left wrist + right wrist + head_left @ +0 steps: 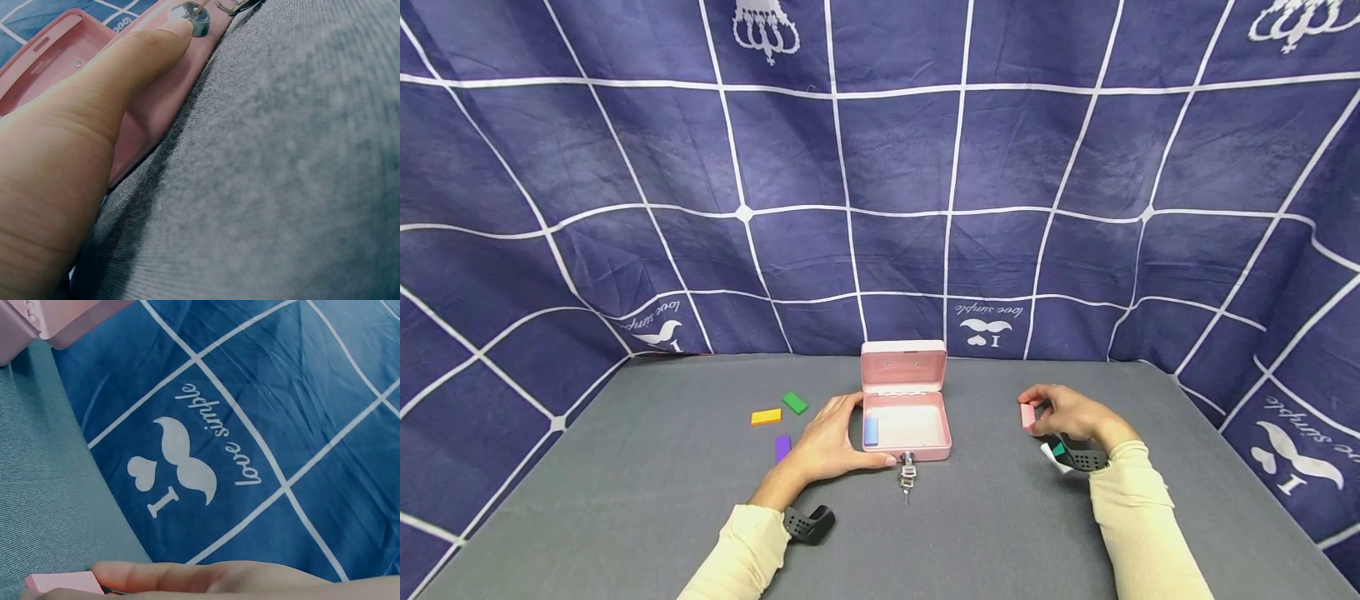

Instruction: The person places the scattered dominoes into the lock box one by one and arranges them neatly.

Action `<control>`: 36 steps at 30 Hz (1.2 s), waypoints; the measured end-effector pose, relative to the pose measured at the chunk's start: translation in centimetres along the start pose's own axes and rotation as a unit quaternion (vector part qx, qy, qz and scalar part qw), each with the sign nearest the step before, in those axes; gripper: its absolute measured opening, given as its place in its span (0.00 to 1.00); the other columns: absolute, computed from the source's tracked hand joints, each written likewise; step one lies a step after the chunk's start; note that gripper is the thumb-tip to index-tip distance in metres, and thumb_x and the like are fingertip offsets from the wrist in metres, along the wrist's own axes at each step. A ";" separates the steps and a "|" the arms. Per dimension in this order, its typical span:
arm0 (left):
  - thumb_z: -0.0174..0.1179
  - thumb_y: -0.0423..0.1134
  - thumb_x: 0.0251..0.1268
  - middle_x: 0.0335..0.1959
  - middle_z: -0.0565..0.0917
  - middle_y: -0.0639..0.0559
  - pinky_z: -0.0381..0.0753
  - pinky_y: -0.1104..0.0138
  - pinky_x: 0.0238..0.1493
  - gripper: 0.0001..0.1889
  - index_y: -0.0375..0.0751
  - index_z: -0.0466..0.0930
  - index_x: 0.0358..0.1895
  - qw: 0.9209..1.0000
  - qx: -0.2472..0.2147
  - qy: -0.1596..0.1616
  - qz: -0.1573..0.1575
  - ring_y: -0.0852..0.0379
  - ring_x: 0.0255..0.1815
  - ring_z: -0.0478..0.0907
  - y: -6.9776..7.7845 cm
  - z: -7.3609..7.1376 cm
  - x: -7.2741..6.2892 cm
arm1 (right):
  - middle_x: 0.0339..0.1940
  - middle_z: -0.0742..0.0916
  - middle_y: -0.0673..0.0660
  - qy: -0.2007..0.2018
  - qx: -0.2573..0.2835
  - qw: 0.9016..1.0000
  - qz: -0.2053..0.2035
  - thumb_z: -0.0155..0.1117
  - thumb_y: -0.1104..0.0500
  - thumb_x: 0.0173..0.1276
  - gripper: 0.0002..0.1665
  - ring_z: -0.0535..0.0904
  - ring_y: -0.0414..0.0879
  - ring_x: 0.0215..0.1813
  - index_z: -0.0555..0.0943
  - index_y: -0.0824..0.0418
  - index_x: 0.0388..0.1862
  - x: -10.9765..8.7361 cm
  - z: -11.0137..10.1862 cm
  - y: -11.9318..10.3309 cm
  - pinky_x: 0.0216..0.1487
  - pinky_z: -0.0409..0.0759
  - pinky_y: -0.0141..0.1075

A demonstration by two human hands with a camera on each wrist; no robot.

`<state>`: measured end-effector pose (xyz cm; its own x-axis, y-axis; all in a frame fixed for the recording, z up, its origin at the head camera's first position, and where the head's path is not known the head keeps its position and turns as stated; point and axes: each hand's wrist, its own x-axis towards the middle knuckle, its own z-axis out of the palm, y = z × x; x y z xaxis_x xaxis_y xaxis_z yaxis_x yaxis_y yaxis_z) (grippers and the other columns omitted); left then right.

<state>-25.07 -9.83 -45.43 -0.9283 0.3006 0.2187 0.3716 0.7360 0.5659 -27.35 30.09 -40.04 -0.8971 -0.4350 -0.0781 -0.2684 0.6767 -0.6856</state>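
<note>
A pink cash box (913, 454) stands on the grey table with its lid (904, 358) raised. My left hand (827, 442) grips its left front corner, fingers along the left side and thumb across the front by the lock (199, 24). Keys (907, 477) hang from that lock. Inside, against the left wall, lies a blue block (871, 431). To the right of the box, my right hand (1063, 413) pinches a pink block (1027, 416) between thumb and fingers; this block (65, 582) shows at the bottom of the right wrist view.
Left of the box lie an orange-yellow block (766, 417), a green block (794, 403) and a purple block (782, 447). A white piece (1055, 458) and a dark green piece (1058, 449) lie partly hidden by the right wrist. A blue checked cloth (895, 167) hangs behind the table.
</note>
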 end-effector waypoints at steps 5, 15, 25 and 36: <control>0.75 0.74 0.31 0.61 0.77 0.53 0.73 0.51 0.64 0.59 0.49 0.67 0.71 1.000 -0.003 0.002 -0.002 0.54 0.66 0.71 0.0 0.0 0.0 | 0.41 0.83 0.64 0.009 0.006 1.000 0.015 0.73 0.67 0.53 0.30 0.76 0.41 0.32 0.76 0.76 0.54 0.1 0.1 -0.1 0.32 0.74 0.29; 0.74 0.74 0.30 0.62 0.77 0.52 0.74 0.51 0.64 0.60 0.47 0.66 0.72 1.000 -0.003 0.002 -0.003 0.54 0.66 0.71 0.0 -0.3 -0.1 | 0.39 0.86 0.60 0.018 -0.003 1.000 0.016 0.77 0.61 0.55 0.31 0.75 0.39 0.32 0.81 0.71 0.56 0.4 0.0 0.2 0.34 0.74 0.30; 0.74 0.75 0.31 0.62 0.77 0.52 0.74 0.51 0.63 0.60 0.47 0.66 0.72 1.000 0.001 0.002 -0.002 0.54 0.66 0.71 0.2 -0.3 0.1 | 0.47 0.89 0.57 0.050 -0.096 0.993 0.043 0.80 0.53 0.52 0.29 0.77 0.43 0.42 0.86 0.60 0.54 0.5 0.0 -0.5 0.43 0.73 0.36; 0.74 0.75 0.31 0.63 0.77 0.53 0.74 0.50 0.64 0.60 0.48 0.66 0.72 1.000 -0.001 -0.001 -0.002 0.54 0.66 0.71 0.1 0.0 -0.1 | 0.38 0.88 0.51 0.063 -0.137 0.988 0.017 0.81 0.50 0.47 0.28 0.74 0.40 0.38 0.89 0.57 0.49 0.6 0.5 -0.4 0.39 0.71 0.33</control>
<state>-24.90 -9.80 -45.38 -0.9301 0.2986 0.2138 0.3670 0.7359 0.5690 -27.58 29.26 -40.13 -0.9395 -0.3427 0.0047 -0.3061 0.8329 -0.4611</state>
